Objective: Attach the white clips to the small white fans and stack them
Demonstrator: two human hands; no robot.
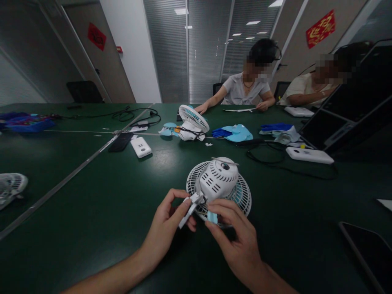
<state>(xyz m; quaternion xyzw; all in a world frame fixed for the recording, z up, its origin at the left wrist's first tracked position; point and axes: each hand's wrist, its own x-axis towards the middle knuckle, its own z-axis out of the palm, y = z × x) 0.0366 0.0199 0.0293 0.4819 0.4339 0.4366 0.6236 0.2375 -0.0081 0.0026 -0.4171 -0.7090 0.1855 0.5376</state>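
A white fan [219, 177] lies face down on the dark green table, its round grille [245, 196] underneath and its vented motor housing on top. My left hand [173, 214] is closed on a white plastic clip [191, 207] that joins the side of the housing nearest me. Between the thumb and fingers of my right hand [234, 228] is a small light-blue plastic piece [212, 217], held just right of the clip and over the grille's near edge. My right fingers hide part of the grille.
Farther back stand another white fan [192, 122], light-blue fan blades [240, 132] and a white power bank [141, 147]. A second power bank [309, 155] and black cable lie right. A phone [366, 249] is near right; a grille [12, 185] is at left. Two people sit opposite.
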